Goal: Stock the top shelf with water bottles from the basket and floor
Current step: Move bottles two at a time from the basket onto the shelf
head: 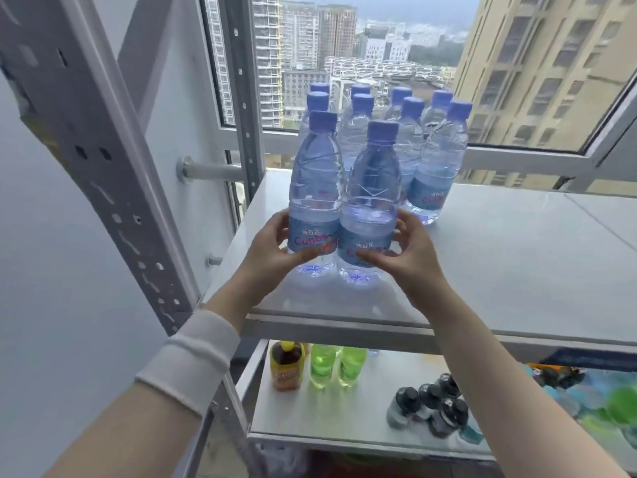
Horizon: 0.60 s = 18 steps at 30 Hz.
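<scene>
Metal rack post runs up the left side, perforated, its top and bottom cut off by the frame. Window behind, with towers outside.

Top shelf: pale grey, right end cut off. Lower shelf shows beneath it, its rear part hidden under the top shelf.

Both forearms reach forward and up from the bottom edge and converge at the front left of the top shelf. White sleeve cuff on the left forearm; right forearm bare.

Back group of water bottles: eight blue-capped bottles, upright, in two rows near the window, partly hidden by the front pair.

Left front bottle and right front bottle stand upright, side by side and touching, near the shelf's front edge. Whether their bases rest on the shelf cannot be told.

Left hand: grip wrapped round the label of the left front bottle, thumb across the front, fingers hidden behind. Right hand: same grip on the right front bottle, mirrored.

Lower shelf: brown tea bottle, green bottles just beside it, dark-capped bottles well apart to the right. Items at the far right are blurred and unreadable.
</scene>
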{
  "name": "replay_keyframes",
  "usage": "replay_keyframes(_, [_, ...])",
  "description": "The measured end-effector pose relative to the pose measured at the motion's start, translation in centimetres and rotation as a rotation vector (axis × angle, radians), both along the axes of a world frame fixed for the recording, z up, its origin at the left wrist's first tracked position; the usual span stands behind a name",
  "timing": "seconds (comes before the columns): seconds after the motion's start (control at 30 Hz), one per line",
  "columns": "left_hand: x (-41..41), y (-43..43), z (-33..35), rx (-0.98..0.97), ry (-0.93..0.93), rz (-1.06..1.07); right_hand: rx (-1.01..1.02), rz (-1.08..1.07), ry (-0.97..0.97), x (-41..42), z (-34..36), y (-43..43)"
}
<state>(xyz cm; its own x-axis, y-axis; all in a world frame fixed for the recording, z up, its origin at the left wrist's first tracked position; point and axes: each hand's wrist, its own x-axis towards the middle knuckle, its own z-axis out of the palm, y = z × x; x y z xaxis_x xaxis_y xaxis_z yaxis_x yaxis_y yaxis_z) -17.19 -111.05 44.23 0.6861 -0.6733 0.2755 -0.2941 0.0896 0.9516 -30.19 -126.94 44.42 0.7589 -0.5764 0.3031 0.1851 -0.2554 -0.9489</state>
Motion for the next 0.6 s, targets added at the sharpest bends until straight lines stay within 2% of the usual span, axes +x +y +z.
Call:
replay_keyframes(0.33, [2.8,-2.2,-0.6,0.022,-0.021,-0.013,-0.054,-0.014,-0.002,2.9,-0.7,-2.0])
replay_keyframes(0.6, [3.9,-3.7,-0.8,0.111,-0.120,0.144,-0.110,-0.105,0.024,4.9,-0.7,-3.3])
